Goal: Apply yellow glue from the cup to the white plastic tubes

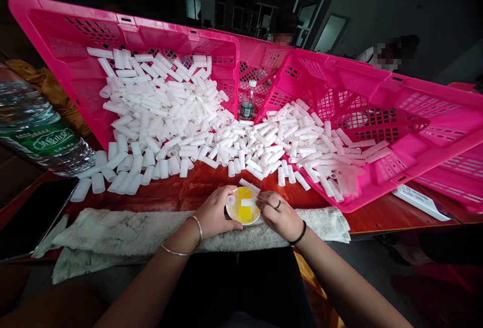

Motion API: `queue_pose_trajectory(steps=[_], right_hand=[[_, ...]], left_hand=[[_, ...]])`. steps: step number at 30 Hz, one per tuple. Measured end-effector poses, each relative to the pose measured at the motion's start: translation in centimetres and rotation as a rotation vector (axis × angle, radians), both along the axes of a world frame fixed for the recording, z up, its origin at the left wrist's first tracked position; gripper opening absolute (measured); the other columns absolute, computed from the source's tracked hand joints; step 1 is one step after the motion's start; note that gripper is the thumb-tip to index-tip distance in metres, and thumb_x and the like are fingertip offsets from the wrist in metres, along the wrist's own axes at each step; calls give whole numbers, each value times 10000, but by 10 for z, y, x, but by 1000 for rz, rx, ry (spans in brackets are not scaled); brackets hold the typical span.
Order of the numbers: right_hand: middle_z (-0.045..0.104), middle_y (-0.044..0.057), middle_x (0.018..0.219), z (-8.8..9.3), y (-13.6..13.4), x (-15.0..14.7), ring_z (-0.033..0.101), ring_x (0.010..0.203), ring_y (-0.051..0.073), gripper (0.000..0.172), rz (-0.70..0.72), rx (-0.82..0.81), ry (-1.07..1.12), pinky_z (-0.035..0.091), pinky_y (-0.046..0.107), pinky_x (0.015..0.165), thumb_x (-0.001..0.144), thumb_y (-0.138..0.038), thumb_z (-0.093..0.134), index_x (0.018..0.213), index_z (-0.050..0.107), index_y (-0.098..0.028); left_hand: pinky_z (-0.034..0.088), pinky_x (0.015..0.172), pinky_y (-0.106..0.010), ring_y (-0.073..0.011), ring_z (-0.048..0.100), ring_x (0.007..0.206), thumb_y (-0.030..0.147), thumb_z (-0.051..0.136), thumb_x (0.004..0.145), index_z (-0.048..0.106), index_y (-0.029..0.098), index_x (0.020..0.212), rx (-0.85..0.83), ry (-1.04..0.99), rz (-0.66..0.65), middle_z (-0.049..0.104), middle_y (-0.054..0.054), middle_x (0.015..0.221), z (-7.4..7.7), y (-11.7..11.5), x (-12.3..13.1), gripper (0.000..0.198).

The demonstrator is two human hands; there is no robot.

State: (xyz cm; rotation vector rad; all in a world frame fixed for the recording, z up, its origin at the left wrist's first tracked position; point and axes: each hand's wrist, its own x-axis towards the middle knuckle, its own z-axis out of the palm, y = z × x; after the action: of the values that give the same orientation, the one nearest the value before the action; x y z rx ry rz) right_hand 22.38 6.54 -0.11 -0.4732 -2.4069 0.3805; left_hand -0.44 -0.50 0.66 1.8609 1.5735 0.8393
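A shallow white dish [231, 211] with something yellow in it sits at the table's front edge, by the towel. My left hand [218, 212] curls at the dish's left side, its fingers closed round a short white plastic tube [230, 200] whose round end faces me. My right hand [278, 214] pinches another white tube [248, 202] that lies level above the yellow. One more tube [247, 184] lies on the table just behind the dish. Whether my left thumb also grips the dish rim I cannot tell.
Tipped pink baskets [68, 76] [411, 86] spill a heap of white tubes [169, 106] onto the red table [181, 184]. A grey towel [151, 230] lines the front edge. Large water bottle [41, 127] and dark tablet-like slab [33, 212] stand left; a small bottle [247, 104] is behind. People are beyond.
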Motion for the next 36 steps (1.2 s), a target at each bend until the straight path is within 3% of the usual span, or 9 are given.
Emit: queue_pose_trajectory(steps=[5,9,13,15,20,25,28,32,36], right_hand=[[636,92,1038,11,-14,1,611,975,215,219,-93,-149,250,531,376,819,851,-117,559,1042,572,-225],[646,75,1008,41,-34,-1,617,959,199,251,-95,-351,341,521,351,829,855,-144,586,1088,571,-234],[660,75,993,73,-42,1,615,940,183,249,11,-323,189,508,314,819,870,-156,573,1110,591,-219],[665,74,933,86,-44,3,617,877,176,195,49,-260,130,502,300,772,889,-159,530,1068,597,-199],[518,3,580,100,-68,6,496,554,138,219,31,-19,142,403,280,575,901,-151,400,722,520,-191],[507,-13,564,87,-111,35,502,532,115,295,-257,-200,8,389,230,533,937,-189,371,653,451,-199],[563,-15,566,73,-118,85,534,491,120,301,-400,-334,-245,403,223,483,951,-273,397,679,513,-216],[633,18,583,61,-94,139,582,477,168,215,-422,-148,-363,394,266,430,885,-348,505,727,618,-255],[666,58,681,58,-24,105,625,598,198,271,-523,-104,-318,443,297,533,918,-253,404,780,634,-218]], left_hand=[[449,950,-430,-259,511,1140,280,464,872,452,158,1065,196,132,97,520,-143,1188,17,-8,-4,228],[504,824,-344,-211,578,958,243,402,921,486,170,1111,313,283,-52,604,-87,1035,42,-18,1,220],[486,783,-395,-236,578,860,208,430,905,553,158,1054,428,460,-99,641,-94,942,65,-31,13,200],[474,725,-375,-230,577,794,237,439,900,576,153,975,322,417,-124,637,-83,863,76,-39,23,178],[417,514,-225,-123,515,571,332,335,939,568,152,915,-250,-115,-360,551,5,658,85,-67,64,295],[493,670,-310,-204,603,719,393,498,863,569,140,986,-119,9,-382,658,-87,844,64,-84,104,290],[480,870,-412,-284,586,1005,452,578,807,433,171,1271,61,202,-308,613,-139,1147,65,-65,74,561],[414,949,-458,-314,539,1108,334,344,908,501,172,1211,-3,590,340,581,-151,1155,69,-2,-34,378],[444,815,-504,-428,559,1020,361,440,823,593,72,1025,-173,743,483,576,-254,1070,54,52,-106,384]])
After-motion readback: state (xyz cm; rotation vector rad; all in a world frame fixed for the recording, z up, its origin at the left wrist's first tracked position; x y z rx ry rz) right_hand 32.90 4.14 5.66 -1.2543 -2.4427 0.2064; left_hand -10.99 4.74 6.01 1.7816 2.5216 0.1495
